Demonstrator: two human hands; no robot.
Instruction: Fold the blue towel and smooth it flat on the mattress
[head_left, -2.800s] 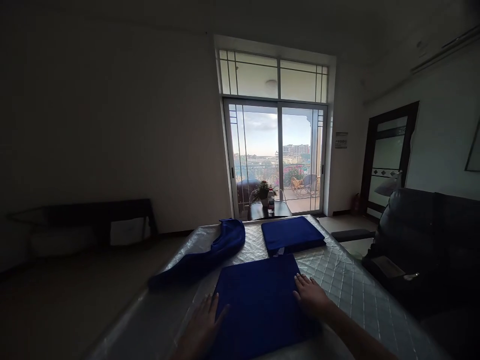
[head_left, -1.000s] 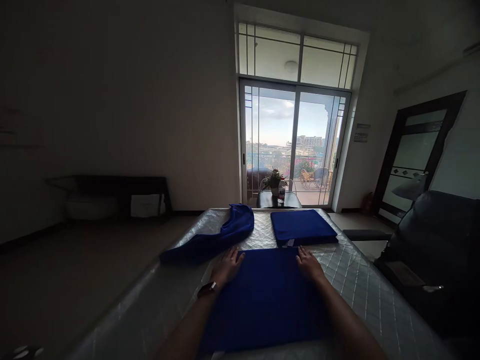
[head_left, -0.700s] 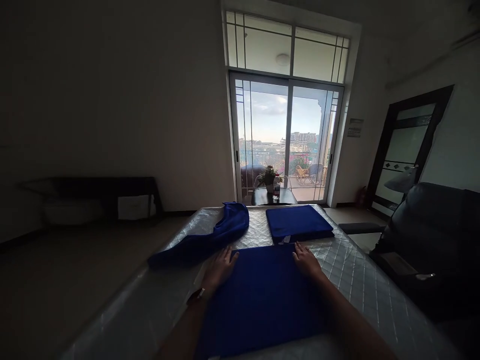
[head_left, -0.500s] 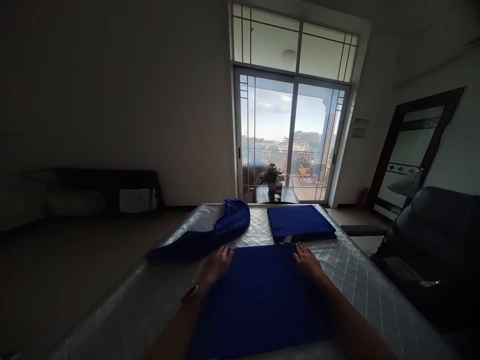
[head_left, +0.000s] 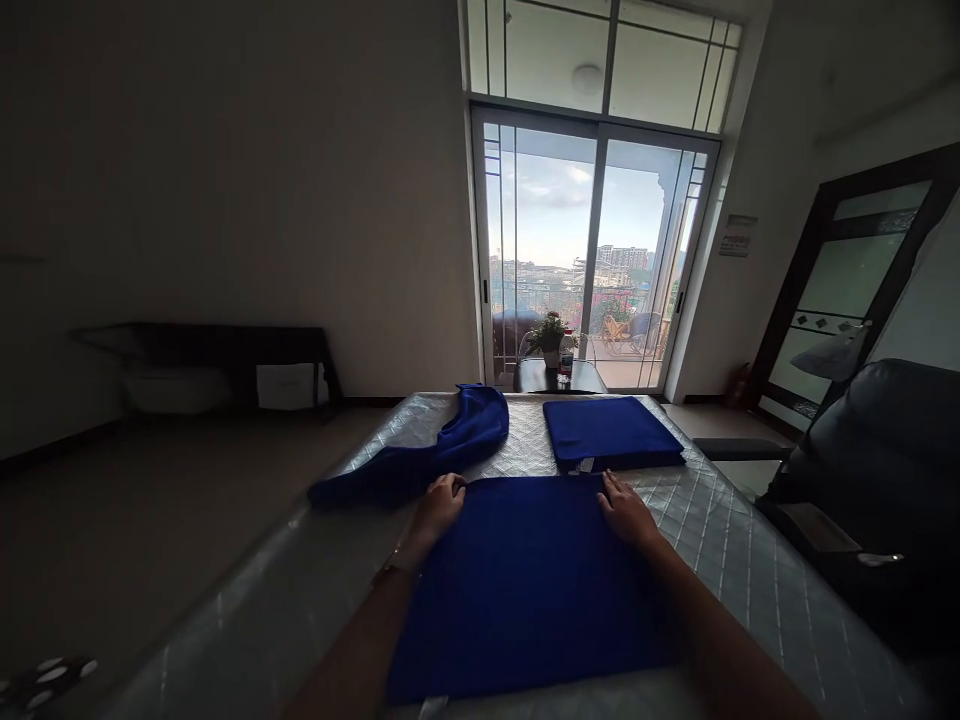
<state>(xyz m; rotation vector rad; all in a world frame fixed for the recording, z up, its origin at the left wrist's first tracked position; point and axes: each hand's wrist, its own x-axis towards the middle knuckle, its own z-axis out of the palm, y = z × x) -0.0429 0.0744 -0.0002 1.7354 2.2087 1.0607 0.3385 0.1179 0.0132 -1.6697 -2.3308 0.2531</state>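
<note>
Quilted mattress (head_left: pixel 720 560): left hand (head_left: pixel 437 505) pinches blue cloth's (head_left: pixel 525 590) far-left corner, right hand (head_left: pixel 626 510) flat on far-right edge.

Both forearms were bare to the lower edge of the frame, with no sleeve showing on either. The left hand (head_left: pixel 437 505) had a slim band at its wrist, pale glints along it, too dim to tell watch from bracelet. The right hand (head_left: pixel 626 511) carried no ring or band that showed. Fingers (head_left: pixel 609 482) were ungloved, nails short.
</note>
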